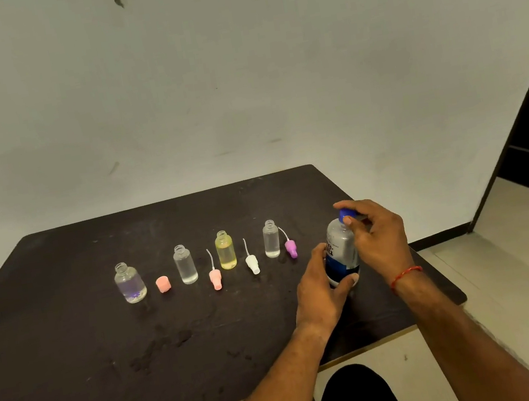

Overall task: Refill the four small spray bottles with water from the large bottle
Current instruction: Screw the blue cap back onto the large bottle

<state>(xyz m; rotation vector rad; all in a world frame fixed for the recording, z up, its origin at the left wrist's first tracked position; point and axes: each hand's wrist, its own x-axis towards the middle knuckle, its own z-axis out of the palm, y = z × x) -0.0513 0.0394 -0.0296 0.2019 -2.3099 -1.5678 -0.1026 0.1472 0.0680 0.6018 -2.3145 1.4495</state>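
On the table (69,335) at right, left hand (319,290) grips the large bottle (342,247) and right hand (379,235) pinches its blue cap (345,213).

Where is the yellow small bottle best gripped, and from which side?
Pinch the yellow bottle round its straight body, below the open neck, coming from the near side. It stands upright and uncapped, so a side grip probably keeps it level; the pink spray head and white spray head lie either side.

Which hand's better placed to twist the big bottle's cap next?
Right. The right hand pinches the blue cap; the left hand grips the large bottle by its body, steadying it upright on the table.
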